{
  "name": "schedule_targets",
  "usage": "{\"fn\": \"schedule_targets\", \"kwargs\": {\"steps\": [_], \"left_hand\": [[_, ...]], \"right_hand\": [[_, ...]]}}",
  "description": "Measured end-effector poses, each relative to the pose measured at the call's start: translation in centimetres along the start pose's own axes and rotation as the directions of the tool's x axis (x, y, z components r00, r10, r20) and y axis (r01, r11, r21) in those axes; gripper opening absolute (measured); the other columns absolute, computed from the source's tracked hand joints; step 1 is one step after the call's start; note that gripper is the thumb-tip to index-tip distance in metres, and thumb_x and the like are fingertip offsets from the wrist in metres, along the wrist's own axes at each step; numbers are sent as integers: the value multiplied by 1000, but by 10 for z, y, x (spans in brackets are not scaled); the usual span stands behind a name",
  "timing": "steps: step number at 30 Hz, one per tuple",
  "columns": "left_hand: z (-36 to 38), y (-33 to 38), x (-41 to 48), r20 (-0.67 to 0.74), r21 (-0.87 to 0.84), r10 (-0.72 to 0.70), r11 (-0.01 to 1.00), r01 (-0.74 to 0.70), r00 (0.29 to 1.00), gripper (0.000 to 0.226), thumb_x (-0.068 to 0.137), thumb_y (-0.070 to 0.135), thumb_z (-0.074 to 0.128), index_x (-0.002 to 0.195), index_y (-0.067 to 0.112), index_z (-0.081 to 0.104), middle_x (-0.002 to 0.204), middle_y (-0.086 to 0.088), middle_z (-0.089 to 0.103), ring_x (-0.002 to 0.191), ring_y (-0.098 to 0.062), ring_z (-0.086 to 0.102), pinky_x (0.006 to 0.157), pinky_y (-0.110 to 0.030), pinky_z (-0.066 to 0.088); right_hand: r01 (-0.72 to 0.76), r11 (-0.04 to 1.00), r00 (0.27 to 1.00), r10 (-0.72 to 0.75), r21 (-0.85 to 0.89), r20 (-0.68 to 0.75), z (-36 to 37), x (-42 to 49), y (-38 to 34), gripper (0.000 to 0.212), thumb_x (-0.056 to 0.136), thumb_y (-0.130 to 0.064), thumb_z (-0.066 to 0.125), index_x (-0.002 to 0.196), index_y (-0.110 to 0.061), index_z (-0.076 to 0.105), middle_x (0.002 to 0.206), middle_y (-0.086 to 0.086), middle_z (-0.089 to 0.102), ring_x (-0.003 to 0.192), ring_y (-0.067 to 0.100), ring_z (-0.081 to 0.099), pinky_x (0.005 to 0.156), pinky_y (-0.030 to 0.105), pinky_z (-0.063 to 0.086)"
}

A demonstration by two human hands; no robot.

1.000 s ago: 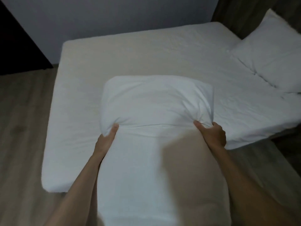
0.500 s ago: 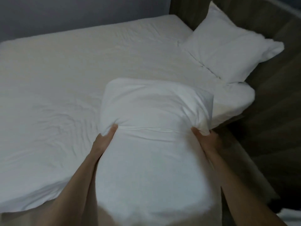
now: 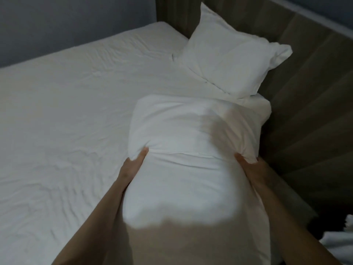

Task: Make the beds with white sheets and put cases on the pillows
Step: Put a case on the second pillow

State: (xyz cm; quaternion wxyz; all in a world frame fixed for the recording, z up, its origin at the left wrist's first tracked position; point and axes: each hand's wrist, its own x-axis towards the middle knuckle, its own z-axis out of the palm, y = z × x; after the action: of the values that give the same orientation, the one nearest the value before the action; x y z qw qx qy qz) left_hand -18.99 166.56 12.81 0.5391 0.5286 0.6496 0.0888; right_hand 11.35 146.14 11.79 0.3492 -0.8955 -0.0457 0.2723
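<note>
Guide: Grey wall (image 3: 57, 20) and a padded headboard (image 3: 309, 88) frame the bed (image 3: 118, 77) in your head view; its white sheet (image 3: 57, 169) is on, a little wrinkled; one cased pillow (image 3: 229, 60) leans at the headboard.

Operator: And the one I'm carrying?

Guide: Your second pillow (image 3: 187, 131) is up in front of you, between you and the bed's head-end corner, just short of the first; whether it touches the sheet I cannot tell; your left hand (image 3: 131, 165) grips its left flank, thumb on top, fingers dug under; your right hand (image 3: 250, 165) grips the right flank the same way.

Operator: How will it handle?

Guide: Light and very soft, I'd judge; it dents where you squeeze, and the lower half sags toward you; the cloth looks smooth, so it may slip over the filling; a hem line crosses it between your hands, though I cannot tell if that is the open end; hold it at the sides or corners, gathering case and filling together.
</note>
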Motion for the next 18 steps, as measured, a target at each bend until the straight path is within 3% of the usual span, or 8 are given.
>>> {"fn": "schedule_targets", "kwargs": {"steps": [2, 6, 11, 18], "left_hand": [[5, 21, 18, 16, 8, 30, 1000, -30, 999, 91, 72, 80, 52, 134, 14, 54, 137, -13, 54, 127, -27, 50, 106, -34, 37], [18, 60, 47, 23, 7, 11, 1000, -11, 1000, 116, 56, 94, 47, 137, 11, 49, 139, -15, 52, 128, -31, 48, 107, -38, 36], [41, 94, 80, 0, -34, -24, 999, 24, 1000, 100, 74, 82, 45, 140, 7, 44, 142, -19, 47, 130, -33, 46, 105, -37, 35], [105, 137, 118, -118, -111, -105, 990, 92, 987, 107, 73, 82, 44, 142, 1, 39, 145, -23, 42, 133, -34, 41, 108, -38, 31]], "right_hand": [[1, 1000, 1000, 0, 16, -29, -1, 17, -12, 99, 70, -66, 70, 144, -8, 38, 146, 17, 42, 128, 36, 46, 107, 45, 37], [23, 1000, 998, -24, -5, -64, -12, 51, -49, 95, 72, -66, 68, 143, -10, 40, 145, 15, 44, 127, 36, 48, 104, 42, 40], [65, 995, 994, -71, -77, -77, -16, 102, -94, 94, 68, -72, 67, 139, -14, 46, 139, 14, 50, 121, 36, 52, 95, 41, 43], [151, 971, 987, -157, -188, -19, -24, 212, -144, 89, 67, -72, 67, 129, -8, 55, 129, 17, 57, 114, 38, 56, 90, 40, 47]]}}
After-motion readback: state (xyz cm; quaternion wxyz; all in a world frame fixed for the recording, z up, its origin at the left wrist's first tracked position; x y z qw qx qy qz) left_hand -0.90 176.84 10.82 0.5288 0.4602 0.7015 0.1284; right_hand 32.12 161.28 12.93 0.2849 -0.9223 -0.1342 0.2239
